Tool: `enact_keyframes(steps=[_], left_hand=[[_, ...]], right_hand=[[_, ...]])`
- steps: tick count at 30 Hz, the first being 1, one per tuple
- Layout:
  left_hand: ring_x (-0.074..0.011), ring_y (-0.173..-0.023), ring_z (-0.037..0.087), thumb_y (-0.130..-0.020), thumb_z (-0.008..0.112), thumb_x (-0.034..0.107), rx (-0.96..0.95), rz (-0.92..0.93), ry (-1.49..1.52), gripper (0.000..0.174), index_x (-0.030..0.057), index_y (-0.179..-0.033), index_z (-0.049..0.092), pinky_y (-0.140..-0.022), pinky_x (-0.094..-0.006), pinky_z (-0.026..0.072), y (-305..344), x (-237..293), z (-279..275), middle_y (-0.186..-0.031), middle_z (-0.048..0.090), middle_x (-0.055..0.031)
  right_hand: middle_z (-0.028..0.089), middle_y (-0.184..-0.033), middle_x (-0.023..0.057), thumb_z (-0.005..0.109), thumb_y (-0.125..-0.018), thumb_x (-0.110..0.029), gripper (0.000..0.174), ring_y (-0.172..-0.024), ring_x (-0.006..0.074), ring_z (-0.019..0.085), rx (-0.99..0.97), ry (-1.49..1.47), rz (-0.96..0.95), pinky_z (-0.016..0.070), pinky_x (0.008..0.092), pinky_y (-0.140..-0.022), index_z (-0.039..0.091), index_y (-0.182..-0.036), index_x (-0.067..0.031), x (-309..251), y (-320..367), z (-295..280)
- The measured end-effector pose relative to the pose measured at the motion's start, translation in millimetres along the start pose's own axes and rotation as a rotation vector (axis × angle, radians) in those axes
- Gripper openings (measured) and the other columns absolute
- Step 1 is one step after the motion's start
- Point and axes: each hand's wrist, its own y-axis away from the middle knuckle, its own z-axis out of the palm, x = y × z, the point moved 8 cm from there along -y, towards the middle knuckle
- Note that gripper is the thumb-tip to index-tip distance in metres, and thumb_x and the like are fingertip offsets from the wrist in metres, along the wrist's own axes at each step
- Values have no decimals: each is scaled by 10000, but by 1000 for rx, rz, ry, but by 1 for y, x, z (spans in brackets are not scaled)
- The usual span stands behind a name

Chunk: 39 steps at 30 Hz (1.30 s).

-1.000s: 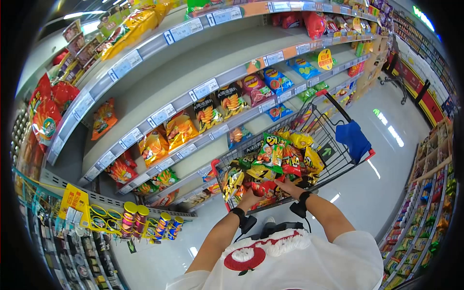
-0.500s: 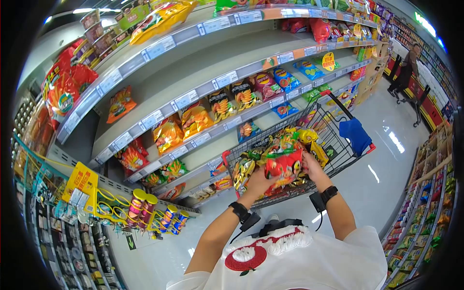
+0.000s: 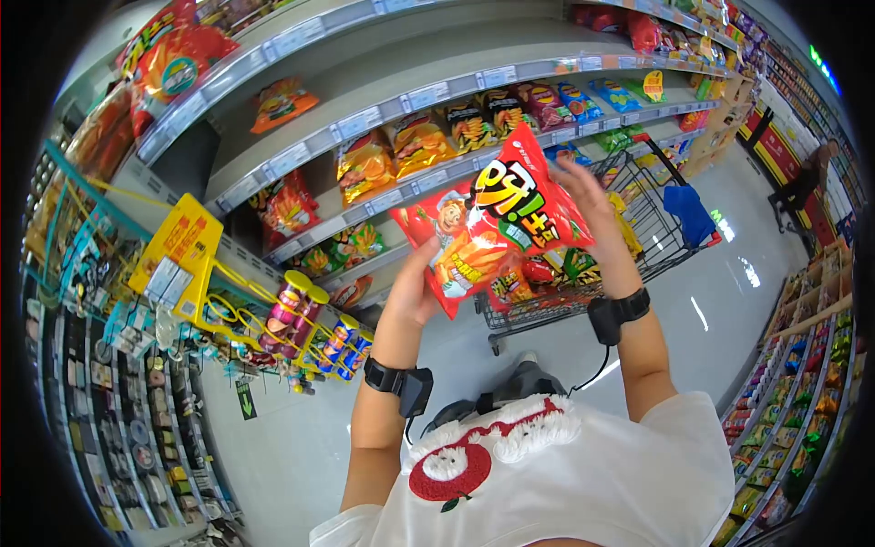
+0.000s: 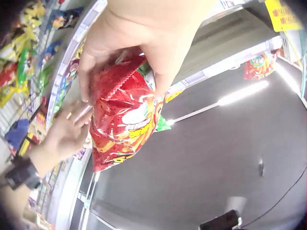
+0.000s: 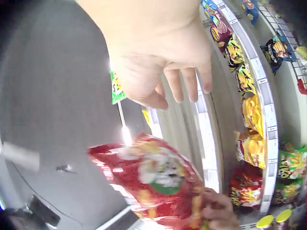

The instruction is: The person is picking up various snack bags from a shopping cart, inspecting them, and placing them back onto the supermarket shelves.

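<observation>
My left hand [image 3: 416, 288] grips a red snack bag [image 3: 497, 217], partly hiding shelves [image 3: 406, 56] and cart [image 3: 547, 313]; my right hand [image 3: 599, 219] is open beside it.

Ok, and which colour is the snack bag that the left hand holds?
The snack bag is mostly red; the head view shows it best.

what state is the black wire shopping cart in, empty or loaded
Loaded: red and green plastic snack bags lie in the cart. How full, cannot tell: the right hand hides part of it.
</observation>
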Motion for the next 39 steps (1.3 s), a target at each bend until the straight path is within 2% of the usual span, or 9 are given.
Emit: enact_keyframes(steps=[6, 9, 12, 16, 18, 22, 23, 26, 39], left_hand=[[-342, -975, 583, -857, 471, 488, -219, -544, 570, 587, 46, -1242, 444, -826, -475, 492, 59, -46, -11, -1161, 547, -196], [-346, -980, 577, -851, 465, 499, -262, -724, 830, 598, 52, -1249, 443, -840, -472, 483, 83, -54, -10, -1178, 529, -215], [-346, -995, 570, -852, 452, 516, -391, -582, 520, 634, 38, -1268, 421, -863, -474, 462, 97, -28, -6, -1211, 507, -216], [-295, -1075, 527, -879, 397, 540, 235, 51, -417, 671, 35, -1319, 356, -880, -448, 434, 104, 50, -43, -1233, 494, -188], [-255, -1118, 502, -887, 367, 544, 249, 232, -692, 688, 29, -1340, 310, -886, -389, 430, 111, 83, -47, -1243, 488, -136], [-218, -1092, 502, -802, 667, 247, 40, 357, -872, 762, 6, -1370, 220, -903, -354, 427, 121, 106, 3, -1251, 461, -170], [-187, -1076, 506, -721, 729, 79, 63, 354, -848, 823, 3, -1365, 221, -894, -334, 440, 119, 105, 3, -1257, 455, -162], [-162, -1019, 550, -726, 702, 17, 27, 367, -747, 714, -4, -1314, 298, -848, -316, 478, 120, 103, 18, -1205, 506, -133], [-157, -975, 580, -754, 662, 12, 22, 220, -379, 584, 12, -1262, 376, -836, -310, 487, 102, 89, 3, -1142, 558, -107]], right_hand=[[446, -1295, 62, 784, -547, -24, 917, -1185, 199, 446, -269, -197, 195, 425, 327, -923, 321, -1338, -57, 74, 38, 86], [501, -1233, 69, 786, -586, -59, 871, -1119, 199, 505, -488, -464, 242, 433, 343, -917, 319, -1322, -45, 96, 40, 117], [531, -1190, 87, 770, -662, -120, 733, -1079, 197, 536, -237, -554, 208, 448, 347, -905, 374, -1272, -29, 67, 33, 161], [571, -1123, 101, 715, -743, -133, 559, -1003, 187, 577, -105, -276, 202, 470, 327, -865, 434, -1212, -19, 55, 21, 169], [582, -1105, 102, 706, -748, -112, 523, -983, 187, 585, -40, -25, 186, 472, 322, -855, 449, -1193, -13, 41, 21, 174], [590, -1070, 104, 743, -724, -164, 542, -946, 154, 580, -41, 109, 98, 469, 305, -835, 461, -1156, 4, 37, 24, 194], [589, -1055, 105, 749, -722, -205, 564, -941, 143, 572, -29, 126, 56, 466, 299, -828, 455, -1155, 7, 34, 26, 200], [587, -1050, 109, 745, -727, -225, 570, -948, 148, 569, -44, 232, 63, 466, 303, -827, 452, -1155, 12, 29, 29, 203], [510, -1188, 121, 676, -785, -143, 643, -1048, 159, 523, -91, -26, 300, 442, 294, -879, 322, -1296, 21, 37, 42, 188]])
